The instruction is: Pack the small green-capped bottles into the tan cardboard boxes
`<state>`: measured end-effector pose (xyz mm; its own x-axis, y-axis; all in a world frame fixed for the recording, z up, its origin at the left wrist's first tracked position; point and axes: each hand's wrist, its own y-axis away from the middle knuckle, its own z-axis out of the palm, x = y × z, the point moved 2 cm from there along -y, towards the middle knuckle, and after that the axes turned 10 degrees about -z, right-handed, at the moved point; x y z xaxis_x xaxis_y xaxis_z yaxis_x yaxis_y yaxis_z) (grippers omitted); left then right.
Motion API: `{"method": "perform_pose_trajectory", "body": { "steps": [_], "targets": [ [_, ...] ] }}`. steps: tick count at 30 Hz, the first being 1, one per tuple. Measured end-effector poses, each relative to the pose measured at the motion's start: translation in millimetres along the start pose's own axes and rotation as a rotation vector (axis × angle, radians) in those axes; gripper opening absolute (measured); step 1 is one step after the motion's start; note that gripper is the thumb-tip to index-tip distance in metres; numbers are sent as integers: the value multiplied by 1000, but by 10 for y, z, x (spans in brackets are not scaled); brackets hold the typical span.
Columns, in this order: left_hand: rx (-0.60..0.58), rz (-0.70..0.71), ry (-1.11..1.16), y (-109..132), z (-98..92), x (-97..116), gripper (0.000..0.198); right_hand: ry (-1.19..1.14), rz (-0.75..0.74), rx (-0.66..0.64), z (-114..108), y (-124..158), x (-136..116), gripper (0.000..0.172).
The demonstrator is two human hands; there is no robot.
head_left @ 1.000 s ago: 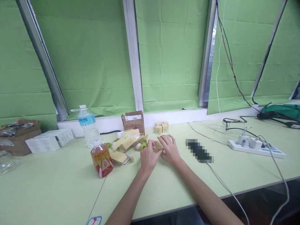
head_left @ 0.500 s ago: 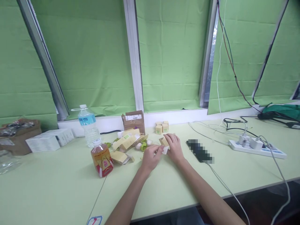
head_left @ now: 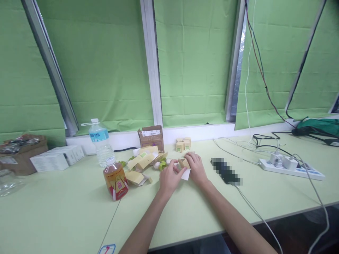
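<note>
Between my hands is a small cardboard box (head_left: 184, 163), its top open and a white flap (head_left: 185, 174) hanging toward me. My left hand (head_left: 169, 177) grips its left side with thumb and fingers. On the other side, my right hand (head_left: 196, 168) has its fingers curled around the box. Just behind stand several small closed boxes (head_left: 183, 144) with green labels, grouped together. Left of my hands lies a pile of flattened yellow cartons (head_left: 144, 159), with green and whitish small pieces (head_left: 162, 164) beside it.
A drink bottle (head_left: 116, 179) and a water bottle (head_left: 101, 143) stand left of the pile. A brown carton (head_left: 151, 137) is behind it. To the right lie a blurred-out phone (head_left: 225, 170) with its cable and a power strip (head_left: 291, 168). White boxes (head_left: 57, 158) sit far left.
The small box has turned so its open top shows more, and the white flap now hangs lower and wider. My left hand has shifted its grip up against the box's side.
</note>
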<state>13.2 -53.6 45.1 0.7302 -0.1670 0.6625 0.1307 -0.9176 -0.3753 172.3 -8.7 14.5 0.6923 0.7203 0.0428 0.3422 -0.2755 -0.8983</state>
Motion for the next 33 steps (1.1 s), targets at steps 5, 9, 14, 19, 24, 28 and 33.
{"method": "perform_pose_trajectory", "body": {
  "steps": [5,9,14,19,24,28,33],
  "targets": [
    [31,9,55,-15,-22,-16,36,-51,-21,5,-19,-12,-16,34],
    [41,35,113,-10,-21,0,46,-60,-32,-18,-16,-25,-38,35],
    [44,26,105,-3,-7,10,38,-13,-65,-49,16,-31,-56,40],
    [86,194,118,-10,-73,7,39,56,-21,-38,-6,-36,-40,38],
    [129,436,16,46,-136,82,25,70,-38,-20,-48,-38,-35,38],
    [115,437,36,59,-174,115,11,45,-49,-37,-68,-46,-68,34],
    [85,460,63,66,-210,128,12,30,-75,-53,-92,-44,-75,38]
  ]
}}
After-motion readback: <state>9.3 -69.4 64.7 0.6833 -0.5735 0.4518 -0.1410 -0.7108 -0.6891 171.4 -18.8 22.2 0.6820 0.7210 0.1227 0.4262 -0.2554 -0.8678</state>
